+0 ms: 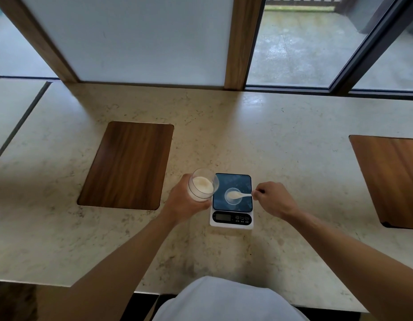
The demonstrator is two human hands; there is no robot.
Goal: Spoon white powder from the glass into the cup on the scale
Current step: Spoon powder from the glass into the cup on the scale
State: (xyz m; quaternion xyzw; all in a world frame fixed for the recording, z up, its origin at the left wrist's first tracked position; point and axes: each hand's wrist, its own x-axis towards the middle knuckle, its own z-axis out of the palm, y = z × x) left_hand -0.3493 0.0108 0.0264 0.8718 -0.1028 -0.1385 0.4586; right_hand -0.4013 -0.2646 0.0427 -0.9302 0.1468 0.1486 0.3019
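My left hand (184,200) grips a clear glass (202,185) holding white powder, tilted toward the scale and lifted just left of it. A white kitchen scale (231,222) with a dark blue weighing plate stands on the counter. On the plate sits a small clear cup (229,199) with some powder in it. My right hand (273,200) pinches the handle of a small white spoon (241,195), whose bowl lies over the cup with powder in it.
The marble counter (293,158) carries two inset wooden panels, one left of the glass (126,165) and one at the far right (393,179). Windows and wooden frames rise behind the counter. The counter's front edge runs near my body.
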